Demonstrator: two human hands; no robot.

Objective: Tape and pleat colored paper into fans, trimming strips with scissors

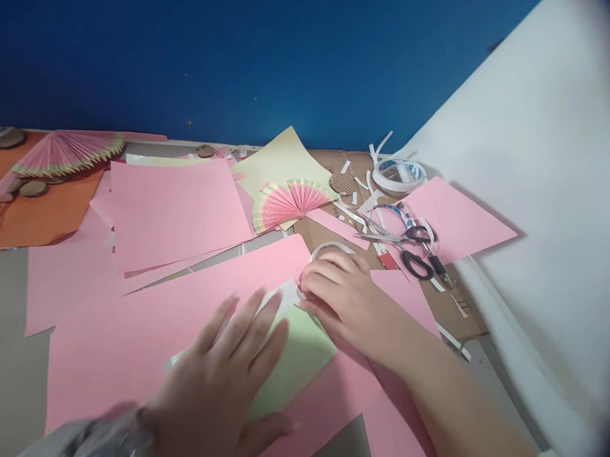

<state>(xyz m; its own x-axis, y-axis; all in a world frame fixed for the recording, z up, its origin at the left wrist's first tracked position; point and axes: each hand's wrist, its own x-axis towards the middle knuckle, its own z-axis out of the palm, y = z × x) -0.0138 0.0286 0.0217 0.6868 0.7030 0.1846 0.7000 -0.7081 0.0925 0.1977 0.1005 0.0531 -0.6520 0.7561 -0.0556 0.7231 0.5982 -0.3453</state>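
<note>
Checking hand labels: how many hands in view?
2. The left hand is spread over the light green paper; the right hand, fingers curled, is at the white ring. No other hand shows.

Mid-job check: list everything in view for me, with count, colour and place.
pale green sheet: one, pale green, under the left hand
white roll: one, white, at the right hand
pink sheets: several, pink, across the table
pleated fans: at least two, pink with yellow-green edges, far left and centre back
yellow sheet: one, pale yellow, centre back
orange paper: count unclear, orange, left
cardboard discs: several, brown, left and back
scissors: one pair, black handles, right
pen: one, clear and black, by the scissors
paper strips: many, white, right
walls: blue behind, white right
left hand: one, spread, front
right hand: one, curled, centre
</note>
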